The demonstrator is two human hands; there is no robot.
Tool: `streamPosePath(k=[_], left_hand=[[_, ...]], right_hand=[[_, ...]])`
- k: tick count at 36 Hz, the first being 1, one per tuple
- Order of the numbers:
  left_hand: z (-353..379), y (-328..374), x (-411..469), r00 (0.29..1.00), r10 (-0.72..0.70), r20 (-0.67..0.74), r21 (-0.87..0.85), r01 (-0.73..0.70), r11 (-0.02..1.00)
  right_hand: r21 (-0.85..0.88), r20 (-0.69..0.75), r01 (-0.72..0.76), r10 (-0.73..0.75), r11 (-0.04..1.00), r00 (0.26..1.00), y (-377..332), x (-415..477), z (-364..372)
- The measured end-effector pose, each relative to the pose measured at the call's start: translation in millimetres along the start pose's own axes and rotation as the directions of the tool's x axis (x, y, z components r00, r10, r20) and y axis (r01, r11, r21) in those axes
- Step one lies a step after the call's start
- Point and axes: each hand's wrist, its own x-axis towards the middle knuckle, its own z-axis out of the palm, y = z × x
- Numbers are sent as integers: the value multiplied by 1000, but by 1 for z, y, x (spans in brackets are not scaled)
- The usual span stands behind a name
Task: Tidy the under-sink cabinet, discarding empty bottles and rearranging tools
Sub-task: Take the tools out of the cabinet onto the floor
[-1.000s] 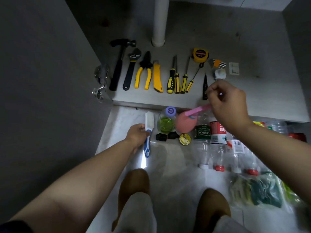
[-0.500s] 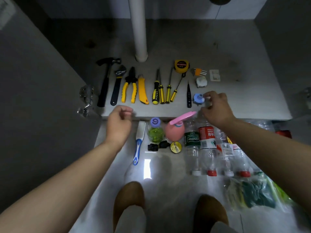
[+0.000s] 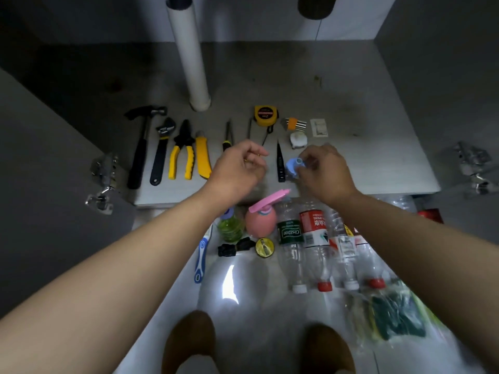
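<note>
Tools lie in a row on the cabinet floor (image 3: 378, 147): a hammer (image 3: 140, 147), wrench (image 3: 162, 149), yellow pliers (image 3: 183, 149), yellow knife (image 3: 202, 157), screwdrivers (image 3: 229, 133), a black awl (image 3: 280, 166) and a tape measure (image 3: 265, 115). My left hand (image 3: 237, 168) is curled over the screwdriver handles and hides them; a bit of yellow shows between its fingers. My right hand (image 3: 324, 171) pinches a small blue plastic piece (image 3: 293, 166) that rests on the cabinet floor beside the awl. Empty clear bottles (image 3: 314, 238) lie on the tiles in front.
A white drain pipe (image 3: 191, 63) rises behind the tools. Hex keys (image 3: 294, 124), a white switch (image 3: 319, 127) and a white round piece (image 3: 298, 138) sit at the right. On the tiles are a pink spray bottle (image 3: 260, 222), green bottle (image 3: 231, 228), brush (image 3: 201, 255) and sponge bag (image 3: 391, 319).
My left hand let go of the brush on the tiles and moved up over the screwdrivers. My right hand brought the blue piece down onto the cabinet floor. The view has leaned closer.
</note>
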Motion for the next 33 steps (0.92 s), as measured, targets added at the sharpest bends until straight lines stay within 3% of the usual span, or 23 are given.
streamPosePath(k=[5,11,14,18,21,25,30,33], left_hand=[[2,-6,4,1000,12,-16,41,-11,999],[-2,-8,4,994,109,-31,64,-106,992],[-7,-15,5,994,77,-72,46,-74,996],[-17,-29,6,993,7,-119,5,-6,1000],[-26,-35,5,990,-48,-135,-112,33,993],[-39,-39,2,986,-118,-119,-300,78,951],[-55,-48,-6,984,-180,-16,-533,144,834],[-61,-53,-14,978,-209,4,-562,175,809]], right_hand=[[410,131,-36,-20,911,991,-32,5,-22],[600,311,-96,-121,794,943,-65,6,-31],[508,327,-113,-69,854,943,-60,20,-28],[151,112,-82,65,985,992,-26,51,-19],[-74,195,-54,67,996,979,-4,68,-14],[-183,297,51,6,982,955,4,72,-6],[-257,123,38,-7,966,992,3,62,8],[-304,132,8,34,953,991,5,52,12]])
